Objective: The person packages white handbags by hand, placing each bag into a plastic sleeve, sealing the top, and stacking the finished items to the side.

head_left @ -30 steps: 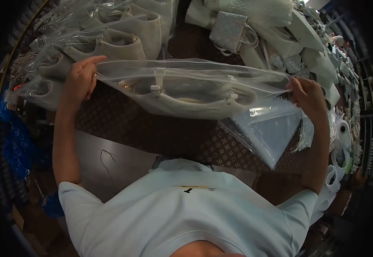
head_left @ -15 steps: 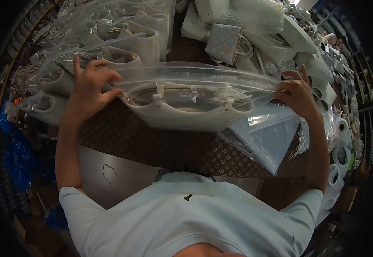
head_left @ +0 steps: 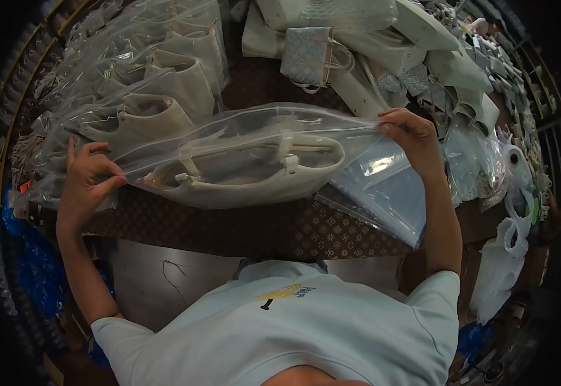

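Observation:
A cream handbag [head_left: 248, 186] lies inside a clear plastic bag [head_left: 229, 125] in front of me, its straps and opening showing through the film. My left hand [head_left: 90, 180] pinches the left corner of the plastic bag's top edge between thumb and finger. At the other end, my right hand [head_left: 412, 138] pinches the right corner. Between them the plastic edge is stretched, slanting up to the right. Just below my right hand lies a stack of flat clear plastic bags [head_left: 386, 186].
Cream handbags in plastic [head_left: 158, 119] stand in rows at the upper left. A small patterned bag [head_left: 306, 58] lies beside a pile of cream bags [head_left: 422, 26] at the upper right. The brown patterned table [head_left: 254, 228] ends near my body. Blue plastic [head_left: 39, 270] hangs at left.
The view has shifted. My left hand has moved left and down, and my right hand has closed on the right corner. The plastic edge now slants, and the handbag's straps lean inside it.

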A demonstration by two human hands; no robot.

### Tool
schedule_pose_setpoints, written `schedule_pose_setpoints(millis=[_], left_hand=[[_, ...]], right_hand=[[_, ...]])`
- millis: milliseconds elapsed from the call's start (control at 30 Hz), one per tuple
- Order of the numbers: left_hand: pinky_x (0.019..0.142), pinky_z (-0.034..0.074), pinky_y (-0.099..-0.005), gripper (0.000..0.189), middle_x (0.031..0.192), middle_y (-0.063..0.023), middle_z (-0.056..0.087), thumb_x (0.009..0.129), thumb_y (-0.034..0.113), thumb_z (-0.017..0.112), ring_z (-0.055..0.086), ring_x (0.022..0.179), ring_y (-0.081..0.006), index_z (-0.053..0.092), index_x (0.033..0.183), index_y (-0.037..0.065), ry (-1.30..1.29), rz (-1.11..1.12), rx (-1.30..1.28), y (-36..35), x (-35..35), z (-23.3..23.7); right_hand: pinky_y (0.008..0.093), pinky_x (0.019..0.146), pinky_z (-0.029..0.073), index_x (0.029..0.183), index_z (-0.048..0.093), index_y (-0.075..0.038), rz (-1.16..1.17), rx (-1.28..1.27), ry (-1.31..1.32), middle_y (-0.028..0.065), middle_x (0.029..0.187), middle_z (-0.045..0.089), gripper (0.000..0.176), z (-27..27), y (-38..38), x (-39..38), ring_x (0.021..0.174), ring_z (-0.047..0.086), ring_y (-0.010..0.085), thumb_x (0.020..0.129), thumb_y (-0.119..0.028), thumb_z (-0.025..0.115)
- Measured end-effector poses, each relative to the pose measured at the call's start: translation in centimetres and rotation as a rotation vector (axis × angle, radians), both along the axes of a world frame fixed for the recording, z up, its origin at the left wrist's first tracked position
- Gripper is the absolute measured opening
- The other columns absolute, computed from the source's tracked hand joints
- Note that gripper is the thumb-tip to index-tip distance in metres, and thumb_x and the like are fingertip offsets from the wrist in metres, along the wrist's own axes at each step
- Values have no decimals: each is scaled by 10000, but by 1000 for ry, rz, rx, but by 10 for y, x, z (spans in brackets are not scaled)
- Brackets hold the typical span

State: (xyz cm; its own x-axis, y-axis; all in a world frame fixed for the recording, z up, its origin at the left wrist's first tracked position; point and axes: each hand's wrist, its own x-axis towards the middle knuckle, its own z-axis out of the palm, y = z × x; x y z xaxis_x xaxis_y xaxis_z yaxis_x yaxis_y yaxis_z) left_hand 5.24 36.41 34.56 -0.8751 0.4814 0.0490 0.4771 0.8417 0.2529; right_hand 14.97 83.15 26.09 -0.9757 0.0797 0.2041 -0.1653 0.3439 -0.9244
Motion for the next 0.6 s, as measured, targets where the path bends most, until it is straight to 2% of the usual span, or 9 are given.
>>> schedule_pose_setpoints(millis=[167, 200, 267, 367, 467, 600], left_hand=[[1103, 13, -477, 72, 757, -33, 612, 645, 122, 695, 507, 1077, -223, 637, 656, 79, 22, 81, -3, -3, 3, -1], [1103, 6, -476, 67, 752, -26, 610, 653, 123, 688, 499, 1090, -224, 636, 658, 81, 22, 98, -2, -4, 3, -2], [1103, -1, -474, 61, 746, -20, 609, 660, 124, 682, 491, 1103, -225, 635, 660, 84, 17, 121, -6, -2, 5, -2], [1102, -15, -471, 69, 749, -12, 610, 673, 139, 678, 474, 1127, -224, 634, 663, 88, 10, 136, -99, 3, 8, 3], [1102, -19, -467, 79, 744, 1, 609, 676, 153, 683, 467, 1137, -219, 632, 668, 93, 1, 176, -99, 4, 9, 4], [1101, -5, -463, 97, 803, 1, 614, 672, 169, 696, 484, 1118, -209, 631, 686, 97, -21, 229, -78, -6, 1, 0]], right_hand=[[201, 680, 469, 858, 649, -12, -56, -6, 106, 13, 838, 645, 82, -14, 5, -6, 749, 559, 44, 777, -18, 663], [201, 680, 469, 858, 649, -12, -53, -6, 104, 13, 838, 645, 82, -13, 5, -7, 749, 559, 44, 777, -18, 663], [207, 662, 473, 847, 641, -12, -25, 119, 261, 19, 807, 647, 85, -10, -1, -9, 725, 567, 58, 767, -22, 671], [217, 642, 478, 836, 636, -10, -39, -18, 170, 27, 794, 644, 91, -9, -3, -9, 707, 574, 73, 757, -25, 678], [220, 621, 476, 816, 626, -3, 4, 91, 264, 36, 789, 642, 86, -13, 1, -12, 682, 576, 84, 751, -18, 681], [250, 677, 447, 786, 611, 7, 46, 170, 383, 44, 772, 610, 66, -14, 4, -10, 763, 583, 131, 752, -9, 665]])
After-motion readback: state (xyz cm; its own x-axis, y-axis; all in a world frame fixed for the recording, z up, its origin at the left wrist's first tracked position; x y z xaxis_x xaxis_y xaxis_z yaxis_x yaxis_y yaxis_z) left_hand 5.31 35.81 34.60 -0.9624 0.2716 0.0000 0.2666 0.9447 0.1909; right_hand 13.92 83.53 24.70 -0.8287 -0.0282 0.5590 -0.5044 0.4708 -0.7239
